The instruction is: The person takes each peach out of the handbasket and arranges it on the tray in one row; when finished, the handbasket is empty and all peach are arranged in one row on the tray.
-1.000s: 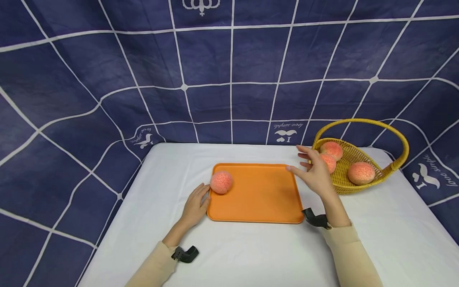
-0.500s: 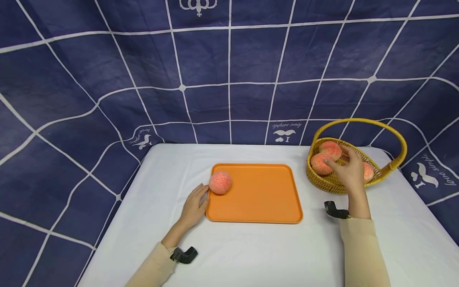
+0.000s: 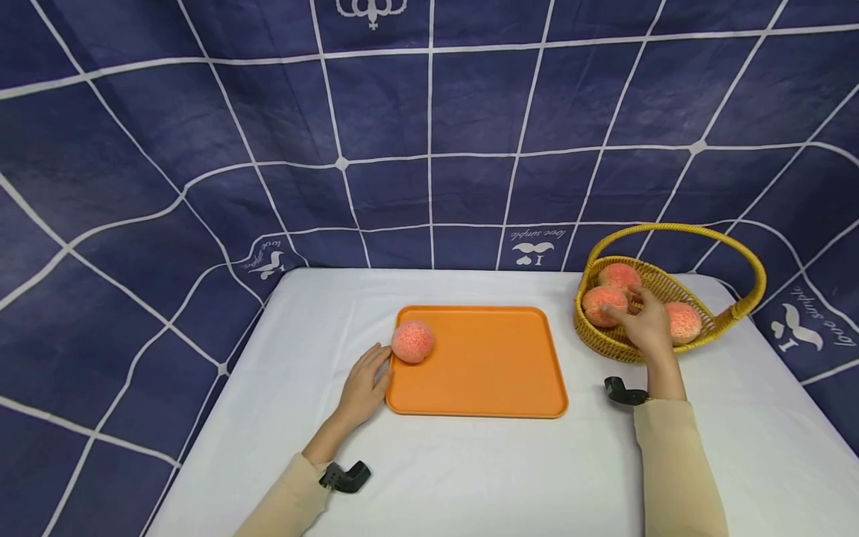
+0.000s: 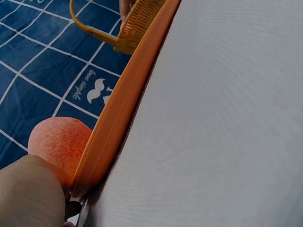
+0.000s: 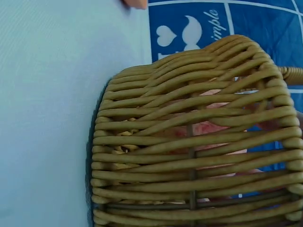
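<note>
Peach (image 3: pixel 603 305) (basket's (image 3: pixel 751 298) near edge) touched by right hand (image 3: pixel 646 322).

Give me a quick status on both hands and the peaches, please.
Left hand open, resting against tray. Right hand over basket, fingers at a peach. Nothing blocking.

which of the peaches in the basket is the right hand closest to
The left one of the three, at the basket's tray-side edge: the right hand's fingertips reach its right side. The rear peach and right peach lie clear of them.

White table (image 3: pixel 470 477) with orange tray (image 3: pixel 483 373), wicker basket (image 3: pixel 607 339)
</note>
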Demonstrator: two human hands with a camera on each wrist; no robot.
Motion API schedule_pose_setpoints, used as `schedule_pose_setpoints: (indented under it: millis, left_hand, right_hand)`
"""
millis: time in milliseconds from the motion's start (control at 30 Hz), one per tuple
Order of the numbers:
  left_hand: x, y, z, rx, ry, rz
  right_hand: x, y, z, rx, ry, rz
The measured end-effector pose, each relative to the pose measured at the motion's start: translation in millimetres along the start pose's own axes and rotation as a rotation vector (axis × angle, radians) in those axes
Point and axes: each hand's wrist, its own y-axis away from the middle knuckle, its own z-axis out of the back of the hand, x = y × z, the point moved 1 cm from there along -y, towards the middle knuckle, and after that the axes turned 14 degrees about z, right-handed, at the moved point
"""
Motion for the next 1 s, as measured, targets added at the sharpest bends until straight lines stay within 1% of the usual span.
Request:
schedule_pose_setpoints:
  millis: [233,400,500,633,800,900,1000]
  left_hand:
    - [-1.7,0.2,-0.2,0.01,0.001,-0.002]
    - [-1.1,-0.4,0.0,0.005,-0.004,0.001]
    - [-0.7,-0.3,0.1,0.008,-0.004,0.006]
    - [-0.4,0.0,0.2,0.012,-0.008,0.01]
    - [-0.7,-0.4,0.4,0.01,-0.007,0.009]
    - [-1.0,-0.3,-0.1,-0.006,0.002,-0.011]
    - [-0.4,0.5,-0.3,-0.035,0.012,-0.041]
  right_hand:
    - [-3.8,-5.0,-3.0,0.061,0.019,0.015]
    - [-3.8,-9.5,-4.8,0.128,0.027,-0.02]
    - [-4.1,-10.5,-5.3,0.143,0.056,-0.039]
    - [-4.1,-9.4,-6.3,0.133,0.08,-0.031]
    - [-3.3,-6.5,-7.9,0.086,0.061,-0.008]
    - [-3.4,-5.5,-8.4,0.063,0.06,0.004]
    - [-2.8,-5.5,-9.1,0.053,0.065,0.009]
